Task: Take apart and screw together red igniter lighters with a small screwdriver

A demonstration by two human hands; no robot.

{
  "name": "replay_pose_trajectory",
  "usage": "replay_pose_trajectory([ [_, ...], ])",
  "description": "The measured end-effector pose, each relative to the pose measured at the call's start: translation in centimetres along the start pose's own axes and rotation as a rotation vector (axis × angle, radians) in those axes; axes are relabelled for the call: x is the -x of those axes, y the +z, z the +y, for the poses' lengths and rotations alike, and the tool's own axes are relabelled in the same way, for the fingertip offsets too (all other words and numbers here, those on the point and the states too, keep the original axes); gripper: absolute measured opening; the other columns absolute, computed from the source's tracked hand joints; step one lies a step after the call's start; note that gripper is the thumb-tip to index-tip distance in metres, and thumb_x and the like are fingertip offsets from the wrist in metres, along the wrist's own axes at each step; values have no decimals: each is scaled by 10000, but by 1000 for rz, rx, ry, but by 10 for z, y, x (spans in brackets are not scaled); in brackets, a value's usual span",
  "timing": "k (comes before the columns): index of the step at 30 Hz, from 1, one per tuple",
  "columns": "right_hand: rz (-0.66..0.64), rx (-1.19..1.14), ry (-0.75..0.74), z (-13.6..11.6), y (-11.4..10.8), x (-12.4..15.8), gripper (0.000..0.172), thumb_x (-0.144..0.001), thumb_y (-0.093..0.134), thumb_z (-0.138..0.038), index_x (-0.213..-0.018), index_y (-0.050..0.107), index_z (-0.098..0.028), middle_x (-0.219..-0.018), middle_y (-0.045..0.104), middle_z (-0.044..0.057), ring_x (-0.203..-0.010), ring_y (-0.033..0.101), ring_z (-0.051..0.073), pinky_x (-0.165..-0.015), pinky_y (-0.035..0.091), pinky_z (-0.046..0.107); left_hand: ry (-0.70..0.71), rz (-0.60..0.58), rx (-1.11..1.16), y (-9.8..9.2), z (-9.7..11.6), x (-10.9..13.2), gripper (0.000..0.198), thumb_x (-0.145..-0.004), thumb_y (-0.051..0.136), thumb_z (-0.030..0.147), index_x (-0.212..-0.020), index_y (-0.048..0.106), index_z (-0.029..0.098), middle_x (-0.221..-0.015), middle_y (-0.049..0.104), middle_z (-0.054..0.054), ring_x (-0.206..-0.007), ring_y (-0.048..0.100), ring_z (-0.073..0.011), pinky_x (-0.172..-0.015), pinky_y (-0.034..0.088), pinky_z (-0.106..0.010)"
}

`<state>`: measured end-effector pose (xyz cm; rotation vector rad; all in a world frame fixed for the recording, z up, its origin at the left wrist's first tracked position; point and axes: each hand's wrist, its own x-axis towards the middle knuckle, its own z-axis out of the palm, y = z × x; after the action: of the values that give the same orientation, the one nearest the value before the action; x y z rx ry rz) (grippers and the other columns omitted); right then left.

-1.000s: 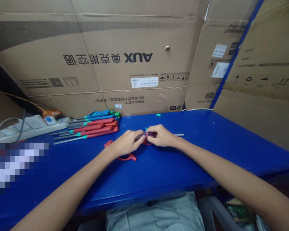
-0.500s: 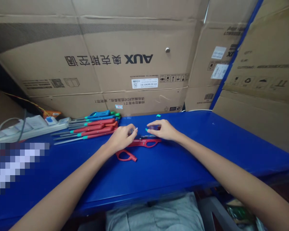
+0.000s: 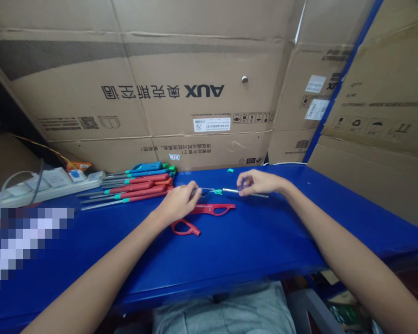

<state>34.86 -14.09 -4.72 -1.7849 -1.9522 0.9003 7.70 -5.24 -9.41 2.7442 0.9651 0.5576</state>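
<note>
Sitting at the blue tabletop [image 3: 264, 250], you have your grey-clad lap [image 3: 223, 311] nearest, cut off by the lower edge. A pixelated patch at lower left hides whatever is under it.

Just beyond the middle of the tabletop lies a red loop piece [image 3: 195, 230], with a long red handle piece [image 3: 209, 211] right behind it. They look like separate parts of one casing, so by my judgement this unit is well short of whole; whether it is being opened up or joined, you can't tell from here. Your left forearm and fingers cover the near ends of both.

Your left hand [image 3: 183, 199] pinches a small dark piece [image 3: 194, 191], mostly covered by the fingertips. A thin strand runs from there towards a green piece [image 3: 217, 191]. Your right hand [image 3: 259, 182] is curled round a purplish piece [image 3: 242, 186], over a metal tube [image 3: 230, 190]; whether it grasps the tube too is unclear.

Farther back left, the pile of long-nosed tools [image 3: 139, 187] looks assembled, though they overlap too much to count. A green scrap [image 3: 230, 170] lies near the printed cardboard [image 3: 174, 60].
</note>
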Motion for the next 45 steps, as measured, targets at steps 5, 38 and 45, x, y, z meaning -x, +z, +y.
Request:
replay_pose_trajectory([
  [5, 174, -475, -15, -29, -11, -21, 267, -722, 610, -251, -970, 561, -167, -669, 551, -1, -520, 457, 81, -452, 275, 195, -128, 131, -18, -6, -5, -4, 310, -959, 317, 430, -1008, 501, 185, -740, 627, -32, -666, 602, -189, -554, 296, -258],
  [38, 390, 437, 238, -21, -18, -122, 358, -664, 726, -378, -938, 695, -148, -922, 673, 76, -833, 614, 187, -692, 435, 235, 13, -83, 10, 17, -6, -4, 225, -865, 512, 373, -861, 619, 175, -849, 631, -55, -784, 575, -190, -651, 383, -280],
  [45, 401, 442, 329, 17, 8, -118, 408, -684, 729, -384, -1046, 682, -202, -1057, 653, 105, -998, 608, 247, -803, 451, 284, 16, -81, 22, 19, 0, -3, 254, -880, 480, 388, -853, 621, 178, -830, 614, -54, -766, 557, -183, -644, 375, -274],
])
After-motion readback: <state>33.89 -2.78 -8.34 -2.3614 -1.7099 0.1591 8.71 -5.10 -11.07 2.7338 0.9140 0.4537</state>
